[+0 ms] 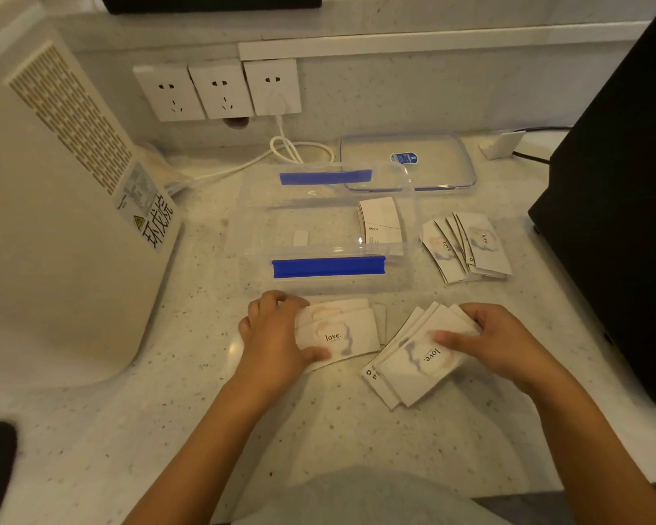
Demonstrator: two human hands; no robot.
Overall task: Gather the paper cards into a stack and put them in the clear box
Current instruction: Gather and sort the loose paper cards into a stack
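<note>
Paper cards lie in several groups on the speckled counter point(129, 430), so the gathering is only partly done. A few cards point(381, 219) are already inside the clear box point(330, 229), which stands open in the middle of the counter with its blue clips showing; they lean at the right end of the box. The lid point(408, 162) of the box rests behind it, near the back edge of the counter, below the wall sockets point(220, 89).

Just in front of the box, the left hand point(277, 331) is curled around a small pile of cards point(338, 333), thumb on the top card and fingers wrapped over the far edge, as if squaring them. The right hand point(504, 342) pinches a fanned bunch of cards point(413, 358) beside it, thumb on top and fingers behind; these cards are spread and not yet aligned. The two bunches lie close together but apart.

A third group of cards point(470, 246) lies fanned out to the right of the box, near the black object point(622, 183) at the right edge, and no hand touches it.

I judge that three things are left: to join the two held bunches into one stack, to collect the fanned group on the right, and to put all of it in the box.
</note>
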